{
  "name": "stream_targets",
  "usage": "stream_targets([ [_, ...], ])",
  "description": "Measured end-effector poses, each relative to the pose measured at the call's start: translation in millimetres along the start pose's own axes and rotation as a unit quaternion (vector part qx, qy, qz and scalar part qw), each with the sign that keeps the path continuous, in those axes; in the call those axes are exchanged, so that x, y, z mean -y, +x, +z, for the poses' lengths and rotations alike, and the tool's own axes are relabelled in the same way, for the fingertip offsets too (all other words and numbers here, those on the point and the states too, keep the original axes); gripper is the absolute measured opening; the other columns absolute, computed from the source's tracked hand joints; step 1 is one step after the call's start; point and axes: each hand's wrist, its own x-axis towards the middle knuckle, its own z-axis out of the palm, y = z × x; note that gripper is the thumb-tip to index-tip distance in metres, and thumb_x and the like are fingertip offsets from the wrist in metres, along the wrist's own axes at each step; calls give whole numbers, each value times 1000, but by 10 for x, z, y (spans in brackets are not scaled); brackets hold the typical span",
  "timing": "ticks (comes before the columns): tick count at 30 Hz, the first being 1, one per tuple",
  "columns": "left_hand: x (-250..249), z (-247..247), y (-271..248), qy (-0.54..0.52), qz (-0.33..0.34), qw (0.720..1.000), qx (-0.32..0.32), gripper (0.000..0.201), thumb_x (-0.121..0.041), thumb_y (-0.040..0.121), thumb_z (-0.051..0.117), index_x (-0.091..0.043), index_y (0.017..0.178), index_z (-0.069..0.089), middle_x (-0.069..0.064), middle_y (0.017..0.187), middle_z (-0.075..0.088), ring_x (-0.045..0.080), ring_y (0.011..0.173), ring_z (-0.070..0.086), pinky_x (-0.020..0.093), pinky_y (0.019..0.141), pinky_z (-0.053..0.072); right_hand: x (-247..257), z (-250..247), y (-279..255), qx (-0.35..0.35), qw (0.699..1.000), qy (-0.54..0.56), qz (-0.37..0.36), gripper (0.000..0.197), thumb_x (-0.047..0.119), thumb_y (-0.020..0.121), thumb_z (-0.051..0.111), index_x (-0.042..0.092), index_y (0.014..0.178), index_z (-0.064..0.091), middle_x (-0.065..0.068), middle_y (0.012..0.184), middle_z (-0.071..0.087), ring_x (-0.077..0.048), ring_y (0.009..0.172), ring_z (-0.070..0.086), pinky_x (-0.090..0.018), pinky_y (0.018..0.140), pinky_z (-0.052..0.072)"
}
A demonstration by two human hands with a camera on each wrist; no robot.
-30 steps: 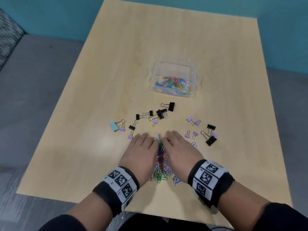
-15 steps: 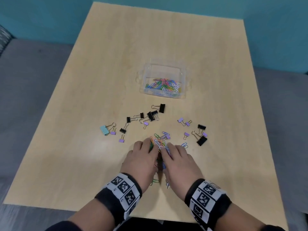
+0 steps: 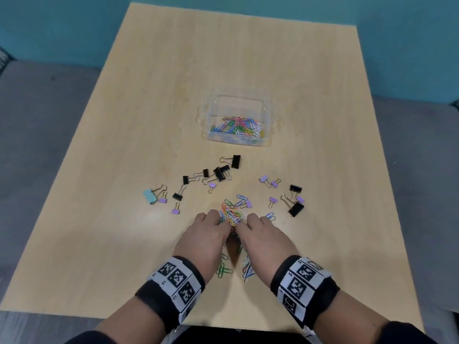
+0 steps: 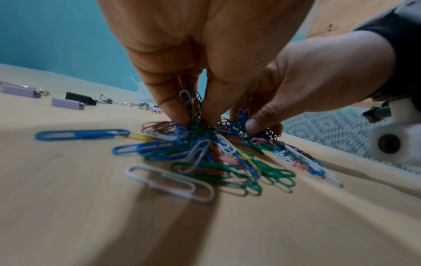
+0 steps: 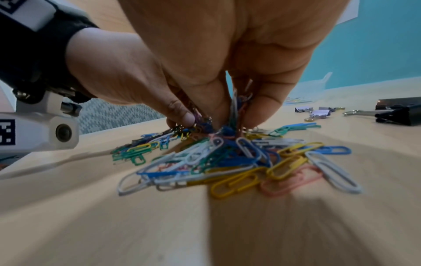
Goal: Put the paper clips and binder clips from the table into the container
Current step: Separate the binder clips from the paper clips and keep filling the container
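A heap of coloured paper clips [image 3: 232, 213] lies near the table's front, squeezed between my two hands. My left hand [image 3: 208, 234] curls its fingers into the heap from the left, and my right hand [image 3: 258, 234] does the same from the right. In the left wrist view my fingertips [image 4: 180, 115] pinch a bundle of paper clips [image 4: 205, 153]. In the right wrist view my fingertips [image 5: 255, 117] grip clips too, with loose paper clips [image 5: 239, 162] spread in front. The clear container [image 3: 213, 112] farther back holds several paper clips. Binder clips [image 3: 221, 172] lie between.
Black, purple and one light blue binder clip [image 3: 150, 196] are scattered left of the heap, and more black and purple binder clips [image 3: 295, 203] lie right of it. A few paper clips [image 3: 224, 269] lie under my wrists. The wooden table [image 3: 124, 244] ends just behind my forearms.
Both hands have drawn back toward me and curled from flat into a grip on the heap. The clips have bunched up in front of my fingertips.
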Motion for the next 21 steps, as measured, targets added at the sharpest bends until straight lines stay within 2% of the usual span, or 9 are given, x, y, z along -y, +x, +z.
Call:
stream_targets([
  [3,14,-18,3,-18,-16,1000,1,33,7,52,59,-18,71,49,2,77,47,23,62,43,33,44,38,-28,-4,5,8,1000,12,-7,42,-11,60,57,11,95,51,-10,96,49,-29,78,47,-34,55,30],
  [5,27,-35,4,-30,-29,999,10,30,6,55,60,-18,72,53,1,76,47,23,62,45,33,45,39,-59,-16,13,10,1000,26,-6,41,-12,58,59,15,87,49,-6,87,46,-23,67,39,-26,49,22],
  [7,49,-59,12,-44,-41,998,17,26,3,59,64,-18,74,58,0,75,49,23,60,48,34,46,43,-107,-21,27,-1,999,46,7,36,-7,71,59,21,82,39,1,82,35,-16,59,28,-22,47,9],
  [8,67,-62,11,-45,-46,998,19,25,1,62,66,-18,76,61,-1,74,50,22,60,50,35,46,45,-131,-26,31,-3,998,56,17,31,-1,80,57,22,82,35,3,81,31,-14,56,27,-22,46,10],
  [10,84,-104,15,-51,-50,997,19,20,-3,68,68,-20,79,65,-3,75,53,22,60,55,36,49,49,-161,-89,43,14,995,92,37,12,11,91,50,17,85,40,3,84,36,-18,61,39,-23,48,26],
  [12,79,-187,36,-68,-57,996,17,14,-11,79,64,-21,88,68,-2,82,58,23,69,59,37,58,51,-202,-153,52,28,988,147,49,3,15,92,48,14,91,50,-1,90,47,-25,74,50,-35,64,42],
  [15,104,-312,77,-109,-80,990,48,22,-24,93,51,-27,107,68,-3,100,62,20,92,60,31,77,47,-289,-205,90,43,974,215,63,5,16,87,53,18,90,57,1,90,55,-21,80,53,-35,73,45],
  [18,171,-409,92,-196,-98,974,55,19,-25,89,58,-30,103,70,-8,100,67,12,94,60,28,82,45,-366,-231,142,74,947,297,102,7,15,82,58,22,83,59,2,80,63,-14,67,60,-29,62,48],
  [21,289,-501,163,-358,-140,920,73,11,-20,82,69,-30,83,74,-9,77,71,7,70,63,32,74,53,-411,-327,228,107,889,425,137,6,11,82,64,14,80,59,-4,66,62,-13,48,61,-26,49,46],
])
